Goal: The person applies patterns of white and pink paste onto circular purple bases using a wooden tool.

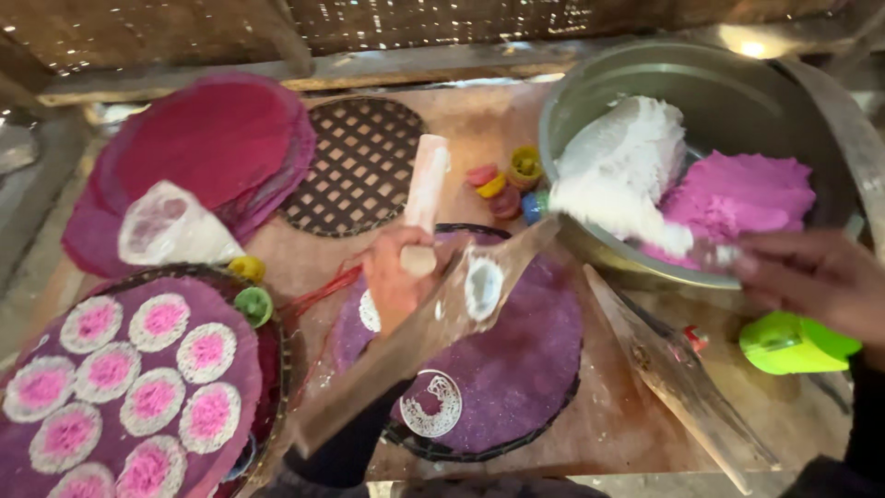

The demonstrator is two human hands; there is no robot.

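While both hands work above it, the purple disc (516, 360) on a dark woven tray (461, 450) serves as the landmark at centre.

Left hand (398, 281): over the disc's upper left edge, fingers closed round the lower end of a pale cylindrical roller (426, 189), which slants up and away from the disc. A flat wooden board (415, 346) with a round cut-out crosses the disc diagonally just under this hand; whether the hand also grips it cannot be told.

Right hand (816, 281): right of the disc, at the rim of the metal basin (737, 101), blurred; fingertips appear pinched on a bit of white dough, though the grip is unclear.

Basin contents: white dough mass (627, 166) and pink dough mass (742, 198), touching.

On the disc: one white ring motif (433, 406) near its lower left edge.

Left of the disc: purple disc with pink-and-white rosettes (129, 387).
Upper left of the disc: stack of magenta discs (203, 138); empty lattice tray (359, 166).
Above the disc: small coloured cups (507, 180).
Right of the disc: second wooden board (678, 378); green plastic container (793, 343).
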